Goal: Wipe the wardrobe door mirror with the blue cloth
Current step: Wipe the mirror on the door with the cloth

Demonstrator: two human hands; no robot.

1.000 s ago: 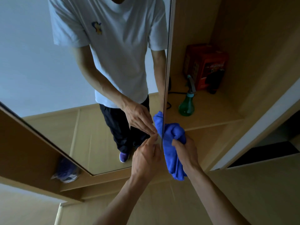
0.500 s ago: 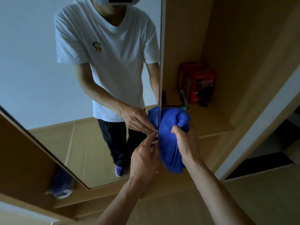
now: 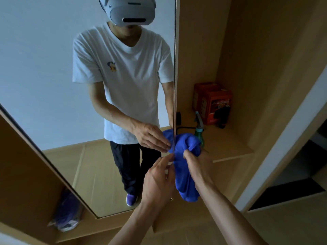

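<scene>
The blue cloth (image 3: 185, 174) is hanging in a bunch just right of the frame's center, pressed against the thin vertical edge of the open wardrobe door (image 3: 175, 68). Its upper part is wrapping over that edge, so a fold is also showing as a reflection on the glass side. The right hand (image 3: 198, 163) is gripping the cloth from the right with its fingers curled into the fabric, and the loose end is drooping below the wrist. The left hand (image 3: 159, 181) is reaching up from the lower center, just left of the cloth. Its fingers are lying fairly straight, their tips touching the mirror (image 3: 44, 68) right beside the door's edge, and they are grasping nothing that shows.

The mirror is filling the left half of the frame and reflecting a person in a white T-shirt and dark trousers who is wearing a pale headset (image 3: 131, 11), with both arms reaching toward the same spot.

To the right of the door, the wardrobe's wooden shelf (image 3: 230, 147) is carrying a green spray bottle (image 3: 199, 128), which is standing just behind the cloth and partly hidden by it. A red box (image 3: 212, 103) is sitting farther back by the side wall, and a black cable (image 3: 184, 128) is running along the shelf near the door's edge.

At lower left, below the mirror's slanting bottom edge, a clear plastic bag (image 3: 65, 214) holding something purple is lying on a lower shelf.
</scene>
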